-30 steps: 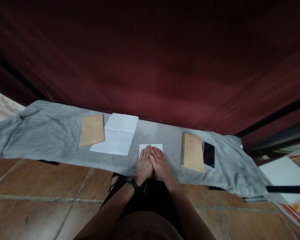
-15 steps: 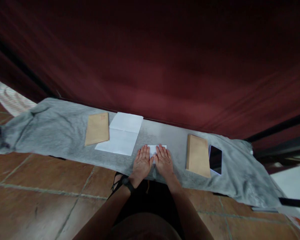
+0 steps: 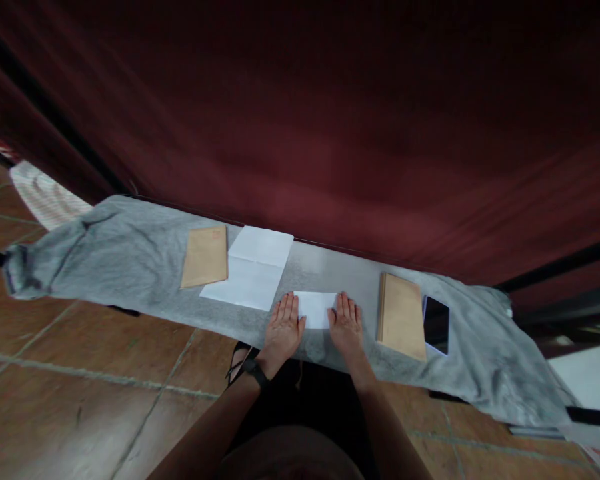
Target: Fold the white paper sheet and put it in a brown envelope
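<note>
A small folded sheet of white paper [image 3: 315, 310] lies flat on the grey cloth [image 3: 325, 263] in front of me. My left hand [image 3: 283, 325] rests flat on its left end, fingers stretched out. On the right end lies my right hand [image 3: 346, 325], also flat with the fingers extended. The middle of the paper shows between the two hands. Beyond my left hand is a larger white sheet [image 3: 253, 273] with a crease across it. A brown envelope [image 3: 205, 257] sits at that sheet's left edge.
To the right lies a stack of brown envelopes [image 3: 403, 317], with a dark-screened phone [image 3: 437, 325] beside it. A dark red cloth [image 3: 300, 147] hangs behind the narrow, cloth-covered surface. Brown floor tiles [image 3: 105, 413] show below.
My right hand has slid rightward along the folded paper, uncovering its middle. My left hand stays on the left end. The whole view has shifted slightly.
</note>
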`<move>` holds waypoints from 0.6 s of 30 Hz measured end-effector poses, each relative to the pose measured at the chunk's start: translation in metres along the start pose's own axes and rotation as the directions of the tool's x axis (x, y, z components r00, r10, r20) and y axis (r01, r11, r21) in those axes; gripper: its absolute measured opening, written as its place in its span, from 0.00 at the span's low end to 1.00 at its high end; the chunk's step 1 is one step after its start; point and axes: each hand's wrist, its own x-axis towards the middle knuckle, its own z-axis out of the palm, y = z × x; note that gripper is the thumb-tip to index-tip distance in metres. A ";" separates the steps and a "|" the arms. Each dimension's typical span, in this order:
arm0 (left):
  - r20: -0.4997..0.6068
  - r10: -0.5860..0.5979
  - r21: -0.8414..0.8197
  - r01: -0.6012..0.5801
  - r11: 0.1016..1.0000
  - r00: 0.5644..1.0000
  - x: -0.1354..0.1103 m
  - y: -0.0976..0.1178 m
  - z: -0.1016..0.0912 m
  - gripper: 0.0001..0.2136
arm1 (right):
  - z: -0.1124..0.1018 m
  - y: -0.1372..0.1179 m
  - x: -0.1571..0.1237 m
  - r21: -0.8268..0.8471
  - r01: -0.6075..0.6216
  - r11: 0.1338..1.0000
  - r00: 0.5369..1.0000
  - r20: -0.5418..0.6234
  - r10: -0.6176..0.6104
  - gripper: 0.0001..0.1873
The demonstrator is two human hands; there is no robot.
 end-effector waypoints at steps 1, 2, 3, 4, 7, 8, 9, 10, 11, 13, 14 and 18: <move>-0.001 0.000 -0.007 0.000 1.000 1.000 0.000 0.000 0.000 0.29 | -0.001 -0.001 -0.001 0.001 -0.023 1.000 0.999 -0.035 0.023 0.29; -0.004 -0.001 -0.014 0.001 1.000 1.000 0.001 0.000 0.000 0.29 | -0.002 -0.003 -0.001 0.005 -0.041 0.999 0.997 -0.065 0.041 0.29; -0.007 -0.001 -0.021 0.001 1.000 1.000 0.001 0.000 0.001 0.29 | -0.003 -0.007 0.000 0.013 -0.047 0.999 0.995 -0.082 0.048 0.29; -0.010 -0.001 -0.025 0.001 1.000 1.000 0.002 0.000 0.001 0.29 | -0.005 -0.013 0.000 0.023 -0.037 0.999 0.996 -0.080 0.038 0.29; -0.011 0.003 -0.024 -0.004 1.000 1.000 0.002 0.000 0.001 0.29 | -0.006 -0.035 0.003 0.079 0.084 0.993 0.996 0.022 -0.086 0.28; -0.009 0.007 -0.026 -0.007 1.000 1.000 0.000 0.000 0.000 0.29 | -0.006 -0.042 0.004 0.103 0.135 0.985 0.988 0.062 -0.142 0.27; -0.004 0.012 -0.032 -0.012 0.999 1.000 -0.002 -0.001 -0.001 0.28 | -0.005 -0.048 0.003 0.122 0.177 0.977 0.978 0.092 -0.188 0.27; 0.006 0.018 -0.045 -0.018 0.999 1.000 -0.004 -0.002 -0.004 0.27 | -0.004 -0.053 0.003 0.133 0.206 0.969 0.969 0.111 -0.221 0.26; 0.019 0.025 -0.067 -0.024 0.997 1.000 -0.007 -0.004 -0.007 0.26 | -0.003 -0.057 0.002 0.135 0.222 0.966 0.964 0.121 -0.238 0.26; 0.038 0.039 -0.123 -0.034 0.992 0.999 -0.011 -0.014 -0.018 0.24 | 0.000 -0.061 -0.001 0.122 0.222 0.967 0.964 0.119 -0.237 0.26; 0.033 0.035 -0.147 -0.030 0.989 0.999 -0.010 -0.023 -0.026 0.22 | 0.001 -0.061 -0.002 0.114 0.217 0.970 0.967 0.113 -0.229 0.25; -0.174 -0.215 -0.138 0.192 0.972 0.961 0.011 -0.090 -0.070 0.21 | 0.006 -0.059 -0.004 0.099 0.225 0.969 0.969 0.085 -0.233 0.25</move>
